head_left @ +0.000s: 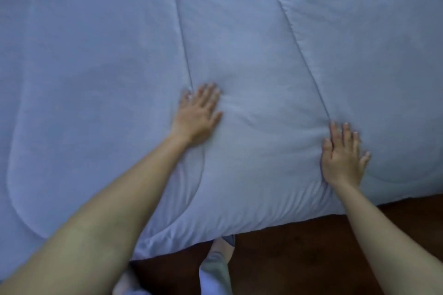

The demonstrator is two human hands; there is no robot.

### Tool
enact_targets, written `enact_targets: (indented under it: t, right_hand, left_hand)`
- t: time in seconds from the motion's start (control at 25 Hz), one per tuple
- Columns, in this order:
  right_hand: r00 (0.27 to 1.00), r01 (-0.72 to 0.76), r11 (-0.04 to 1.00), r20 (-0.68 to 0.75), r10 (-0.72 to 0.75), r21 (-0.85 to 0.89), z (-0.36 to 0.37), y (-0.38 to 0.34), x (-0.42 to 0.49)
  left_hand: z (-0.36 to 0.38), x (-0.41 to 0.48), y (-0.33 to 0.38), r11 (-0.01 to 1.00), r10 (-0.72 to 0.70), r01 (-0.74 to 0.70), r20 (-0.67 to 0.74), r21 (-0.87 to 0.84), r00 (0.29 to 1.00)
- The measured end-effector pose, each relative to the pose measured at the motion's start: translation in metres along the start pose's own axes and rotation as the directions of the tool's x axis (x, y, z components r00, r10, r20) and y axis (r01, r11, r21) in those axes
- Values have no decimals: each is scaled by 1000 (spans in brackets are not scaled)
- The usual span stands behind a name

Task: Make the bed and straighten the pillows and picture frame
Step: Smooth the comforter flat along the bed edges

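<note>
The quilt [239, 43] is spread over the bed, which is wholly hidden by it. It lies directly under both hands, and its near edge hangs just behind the wrists, above the dark floor [311, 246]. The left hand [197, 116] is laid flat on it and holds nothing, fingers straight and close together, fingertips beside a stitched seam [184, 50] that runs away ahead of them. The right hand [342, 158] is likewise pressed flat and empty, fingers slightly spread, fingertips at the end of a second seam [304, 55]. Between the hands the padding is puffed up, and shallow creases fan from the heel of each hand toward the edge.

The step is judged to be smoothing. It is best done with the palms kept flat and the strokes drawn apart and toward the edge, so that folds are pushed off rather than bunched. The seams ahead of the fingers can be used as a check for straightness. Pressure should be kept light, since the filling is likely to shift. A trouser leg [219, 268] is seen behind the hands, over the floor. No pillows or picture frame are in view.
</note>
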State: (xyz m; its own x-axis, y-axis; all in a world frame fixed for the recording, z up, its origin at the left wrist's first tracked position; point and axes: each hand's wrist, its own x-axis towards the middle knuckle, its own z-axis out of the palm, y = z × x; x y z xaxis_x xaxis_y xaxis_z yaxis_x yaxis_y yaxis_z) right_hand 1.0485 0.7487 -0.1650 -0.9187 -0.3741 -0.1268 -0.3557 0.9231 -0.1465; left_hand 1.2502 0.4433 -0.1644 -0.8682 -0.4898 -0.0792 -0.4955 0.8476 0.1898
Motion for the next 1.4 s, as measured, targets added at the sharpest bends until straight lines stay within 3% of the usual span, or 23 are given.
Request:
enact_targets:
  t: [0.08,0.16,0.24,0.28,0.32,0.36,0.4,0.44,0.48,0.52,0.56,0.68,0.72,0.8,0.88,0.92,1.0,1.12,1.24,1.32,1.4]
  right_hand:
    - [981,-193,976,-8,195,104,-9,-15,14]
    - [967,-231,935,-39,250,269,-14,-58,21]
    - [998,-21,958,-56,38,285,-8,-122,5]
    - [988,152,949,-36,-148,276,-2,-160,-12]
    - [932,346,897,5,-362,273,5,-196,-33]
    - [809,554,789,49,-585,264,14,-228,-56]
    - [615,748,619,99,-782,240,23,-256,-78]
    - [405,880,431,161,-900,199,32,-275,-95]
    - [259,942,295,213,-942,161,38,-287,-102]
    - [211,959,248,237,-948,138,41,-294,-99]
    - [253,952,283,223,-941,114,42,-296,-86]
    - [488,860,506,190,-852,61,33,-281,-9]
    - [558,818,573,189,-808,37,28,-265,20]
    - [682,723,691,166,-712,-4,16,-216,76]
    - [779,622,783,117,-615,-22,1,-155,126]
    - [812,580,815,97,-575,-25,-7,-124,149]
    - [851,525,849,61,-522,-52,-21,-61,195]
    - [884,467,883,13,-467,-44,-42,33,256]
    - [910,414,908,-7,-415,-61,-63,119,302]
    - [931,363,929,-16,-365,-70,-78,181,331]
    - [941,332,939,-30,-336,-90,-87,232,350]
  left_hand:
    - [-10,-9,-62,961,-277,276,-29,-32,960]
    - [-14,-52,-123,885,-465,464,-58,-29,883]
    - [-13,-117,-154,777,-629,629,-82,-23,773]
    - [-13,-148,-160,707,-706,706,-93,-30,703]
    - [-12,-172,-162,639,-767,767,-103,-48,633]
    - [-12,-188,-163,599,-799,799,-112,-61,590]
    - [-14,-195,-165,582,-811,810,-116,-66,573]
    - [-15,-196,-166,583,-811,810,-117,-61,574]
    - [-15,-195,-166,582,-811,811,-120,-61,573]
    - [-14,-193,-164,573,-817,816,-126,-74,562]
    - [-14,-189,-160,546,-837,829,-128,-121,532]
    - [-13,-159,-118,428,-904,833,-164,-351,395]
    - [-12,-147,-93,468,-884,803,-194,-369,426]
    - [-11,-119,-23,653,-753,665,-222,-363,619]
    - [-5,-87,64,837,-525,444,-239,-320,817]
    - [0,-71,109,900,-399,329,-239,-287,885]
    - [12,-42,195,955,-210,152,-222,-255,952]
    - [33,5,309,977,-52,17,-159,-214,986]
    - [48,43,376,989,109,-116,-84,-91,991]
    - [57,69,395,988,154,-155,-28,-21,988]
    - [63,85,390,996,88,-87,-29,21,996]
